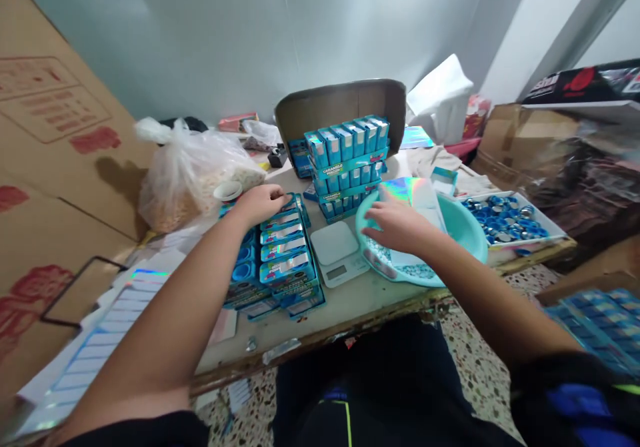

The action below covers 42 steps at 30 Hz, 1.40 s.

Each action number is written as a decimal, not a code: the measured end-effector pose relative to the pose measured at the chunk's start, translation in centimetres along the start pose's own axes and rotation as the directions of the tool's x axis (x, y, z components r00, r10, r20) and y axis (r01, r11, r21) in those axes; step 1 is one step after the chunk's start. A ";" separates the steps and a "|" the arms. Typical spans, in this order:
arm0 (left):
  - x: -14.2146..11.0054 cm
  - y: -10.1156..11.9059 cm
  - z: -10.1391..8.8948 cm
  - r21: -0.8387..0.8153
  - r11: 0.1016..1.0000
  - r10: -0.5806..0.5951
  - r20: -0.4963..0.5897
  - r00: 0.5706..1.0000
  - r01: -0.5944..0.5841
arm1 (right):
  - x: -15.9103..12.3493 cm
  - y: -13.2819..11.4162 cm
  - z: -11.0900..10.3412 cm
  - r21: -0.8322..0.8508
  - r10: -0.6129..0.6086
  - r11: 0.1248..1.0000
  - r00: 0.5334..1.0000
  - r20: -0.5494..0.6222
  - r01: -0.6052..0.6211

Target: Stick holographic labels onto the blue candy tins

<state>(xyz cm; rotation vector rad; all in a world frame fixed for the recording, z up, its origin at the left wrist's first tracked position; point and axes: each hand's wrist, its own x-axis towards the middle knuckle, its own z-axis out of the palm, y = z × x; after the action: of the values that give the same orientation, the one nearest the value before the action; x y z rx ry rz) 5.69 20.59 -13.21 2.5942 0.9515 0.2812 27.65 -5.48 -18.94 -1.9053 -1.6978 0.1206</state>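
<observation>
My left hand is at the far end of a row of small blue boxes, its fingers curled onto the rearmost small box. My right hand hovers over a turquoise basin, fingers apart with nothing visible in them. Many small pale pieces lie in the basin. A sheet with a rainbow sheen leans inside it, partly behind my right hand. Between my hands sits a white digital scale with a bare plate.
Filled blue display trays are stacked before an upright brown carton. To the right, a white tray holds blue and silver round pieces. A plastic bag and printed sheets lie left, beside a large cardboard box.
</observation>
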 end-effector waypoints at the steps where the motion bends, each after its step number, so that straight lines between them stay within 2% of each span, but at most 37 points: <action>1: 0.0 0.0 -0.1 0.003 1.000 -0.002 0.001 1.000 0.002 | -1.9 1.2 -0.5 -0.105 0.101 0.989 0.993 -0.059 -0.106; 2: 0.0 0.1 -0.1 0.007 1.000 -0.004 0.005 1.000 0.004 | -3.5 2.4 -0.7 -0.187 0.223 0.951 0.965 -0.137 -0.246; 4: 0.2 0.1 -0.3 0.023 1.000 -0.006 0.027 1.000 0.005 | -5.9 4.3 -0.3 -0.245 0.437 0.830 0.857 -0.274 -0.501; 5: 0.3 0.0 -0.4 0.032 0.999 -0.008 0.044 0.999 0.007 | -6.7 4.9 0.2 -0.225 0.512 0.779 0.801 -0.309 -0.585; 6: 0.4 0.0 -0.5 0.038 0.999 -0.009 0.061 0.998 0.007 | -7.2 5.5 0.7 -0.201 0.563 0.748 0.765 -0.312 -0.633; 7: 0.5 -0.1 -0.6 0.038 0.999 -0.009 0.079 0.997 0.006 | -7.5 5.8 1.2 -0.188 0.592 0.734 0.751 -0.293 -0.652; 11: 0.5 0.0 -1.3 0.055 0.998 0.019 0.154 0.988 -0.027 | -7.4 6.4 2.2 -0.293 0.584 0.737 0.792 -0.179 -0.610; 16: -0.9 1.2 -2.3 0.196 0.976 0.056 0.177 0.983 -0.091 | -7.5 6.7 2.7 -0.343 0.616 0.725 0.785 -0.064 -0.597; 20: -3.3 4.9 -3.8 0.395 0.891 0.123 0.264 0.957 -0.224 | -8.7 7.2 3.6 -0.260 0.580 0.769 0.808 -0.099 -0.584; 22: -4.2 7.5 -4.4 0.450 0.813 0.298 0.223 0.928 -0.369 | -9.2 7.6 3.8 -0.180 0.572 0.782 0.802 -0.172 -0.596; 23: -4.4 8.9 -4.4 0.469 0.759 0.425 0.167 0.890 -0.451 | -9.3 7.7 3.8 -0.132 0.568 0.788 0.792 -0.223 -0.602; 24: -4.4 10.1 -4.2 0.481 0.696 0.554 0.113 0.825 -0.533 | -9.4 7.9 3.8 -0.080 0.566 0.792 0.776 -0.279 -0.606; 26: -4.3 12.1 -3.2 0.476 0.550 0.768 0.035 0.640 -0.686 | -9.3 8.1 3.5 0.026 0.560 0.800 0.731 -0.390 -0.599; 28: -4.2 13.3 -1.3 0.391 0.411 0.896 -0.008 0.444 -0.823 | -9.1 8.1 2.9 0.106 0.542 0.815 0.684 -0.487 -0.570; 30: -4.3 13.8 0.6 0.259 0.289 0.957 -0.058 0.284 -0.922 | -8.7 7.8 2.2 0.135 0.488 0.844 0.638 -0.596 -0.519; 32: -4.7 13.9 1.9 0.175 0.163 0.983 -0.109 0.145 -0.971 | -8.3 7.0 1.5 0.110 0.389 0.881 0.574 -0.721 -0.460; 35: -5.3 13.8 2.0 0.241 -0.040 0.977 -0.195 -0.089 -0.970 | -7.9 4.6 0.5 -0.019 0.178 0.926 0.479 -0.859 -0.378; 37: -5.7 13.6 1.2 0.336 -0.161 0.946 -0.216 -0.243 -0.928 | -7.7 2.4 0.0 -0.125 0.039 0.945 0.484 -0.874 -0.302; 38: -5.8 13.4 0.8 0.378 -0.206 0.931 -0.208 -0.300 -0.902 | -7.5 1.2 -0.2 -0.164 -0.011 0.953 0.511 -0.859 -0.254; 39: -6.0 13.3 0.4 0.416 -0.233 0.923 -0.189 -0.334 -0.879 | -7.3 0.2 -0.4 -0.189 -0.049 0.961 0.551 -0.833 -0.201; 40: -6.0 13.2 0.2 0.453 -0.236 0.922 -0.174 -0.345 -0.859 | -7.1 -0.5 -0.6 -0.203 -0.077 0.968 0.596 -0.799 -0.147; 41: -6.0 13.1 0.1 0.494 -0.213 0.930 -0.161 -0.330 -0.843 | -6.8 -1.1 -0.7 -0.209 -0.102 0.974 0.642 -0.760 -0.093; 42: -5.8 12.9 0.2 0.537 -0.163 0.945 -0.157 -0.288 -0.828 | -6.5 -1.4 -0.8 -0.209 -0.127 0.977 0.683 -0.719 -0.038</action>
<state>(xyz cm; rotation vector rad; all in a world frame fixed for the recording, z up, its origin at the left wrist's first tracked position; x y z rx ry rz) 8.90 7.57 -8.59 2.7559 -1.5274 1.4340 25.52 -11.81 -19.55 -1.6938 -1.2082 -0.7827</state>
